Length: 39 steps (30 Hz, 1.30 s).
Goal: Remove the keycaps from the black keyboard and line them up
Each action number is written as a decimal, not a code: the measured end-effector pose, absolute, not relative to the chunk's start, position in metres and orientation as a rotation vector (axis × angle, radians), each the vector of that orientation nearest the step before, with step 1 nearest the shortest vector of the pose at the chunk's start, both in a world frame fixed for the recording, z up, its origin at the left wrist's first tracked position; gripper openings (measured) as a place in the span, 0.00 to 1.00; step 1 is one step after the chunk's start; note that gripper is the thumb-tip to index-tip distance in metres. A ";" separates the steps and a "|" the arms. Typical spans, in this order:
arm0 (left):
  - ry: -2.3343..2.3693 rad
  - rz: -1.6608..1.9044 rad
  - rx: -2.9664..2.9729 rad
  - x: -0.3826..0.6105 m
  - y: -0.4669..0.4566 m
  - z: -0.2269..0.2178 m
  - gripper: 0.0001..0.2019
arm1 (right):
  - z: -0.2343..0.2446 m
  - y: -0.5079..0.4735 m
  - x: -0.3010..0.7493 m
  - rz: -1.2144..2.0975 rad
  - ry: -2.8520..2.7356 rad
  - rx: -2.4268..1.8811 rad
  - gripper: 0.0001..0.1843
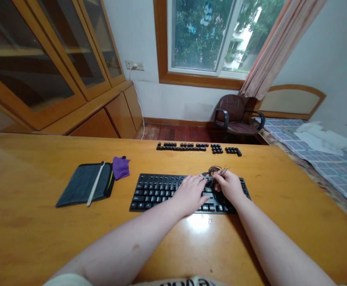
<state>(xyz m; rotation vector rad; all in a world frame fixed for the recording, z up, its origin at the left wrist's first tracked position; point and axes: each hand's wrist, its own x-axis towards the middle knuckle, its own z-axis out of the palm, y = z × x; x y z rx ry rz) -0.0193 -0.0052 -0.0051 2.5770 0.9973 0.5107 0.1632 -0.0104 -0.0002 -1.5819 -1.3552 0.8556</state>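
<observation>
A black keyboard [158,192] lies flat on the wooden desk. My left hand [191,192] rests palm down across its middle keys, fingers stretched and apart, holding nothing. Over the right part of the keyboard, my right hand [228,184] is closed in a pinch. Between its fingertips is a thin, brownish pronged tool [221,171] that looks like tweezers; its lower end is hidden by the fingers. Behind that hand lies a coiled black cable [213,169]. Loose black keycaps [181,148] stand in rows along the far edge of the desk.
On the left of the desk [36,238] lie a dark grey pouch [82,180], a pale stick [95,184] across it and a purple cloth [121,167]. Beyond the desk are a glass-door cabinet [54,79], an office chair [233,113] and a bed [325,155].
</observation>
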 end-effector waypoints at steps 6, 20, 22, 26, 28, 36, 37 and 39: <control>0.993 0.515 2.564 -0.020 -0.006 -0.005 0.25 | -0.001 -0.014 0.163 0.839 -1.482 -1.557 0.13; 0.944 0.525 2.524 -0.021 -0.003 -0.004 0.23 | 0.000 -0.023 0.167 0.524 -2.030 -1.290 0.10; 0.945 0.530 2.523 -0.021 -0.002 -0.003 0.23 | -0.001 -0.024 0.166 0.509 -1.982 -1.340 0.11; 0.943 0.547 2.533 -0.020 -0.002 -0.003 0.20 | -0.001 -0.027 0.159 0.366 -1.868 -1.401 0.13; 0.937 0.547 2.536 -0.020 -0.002 -0.004 0.20 | -0.001 -0.027 0.157 0.354 -1.855 -1.404 0.13; 0.965 0.503 2.579 -0.020 -0.002 -0.003 0.20 | -0.001 -0.026 0.160 0.431 -2.012 -1.235 0.09; 0.960 0.494 2.590 -0.020 -0.002 -0.003 0.20 | 0.000 -0.025 0.161 0.473 -2.009 -1.213 0.09; 0.956 0.478 2.606 -0.020 -0.002 -0.002 0.20 | 0.001 -0.023 0.164 0.582 -1.986 -1.185 0.09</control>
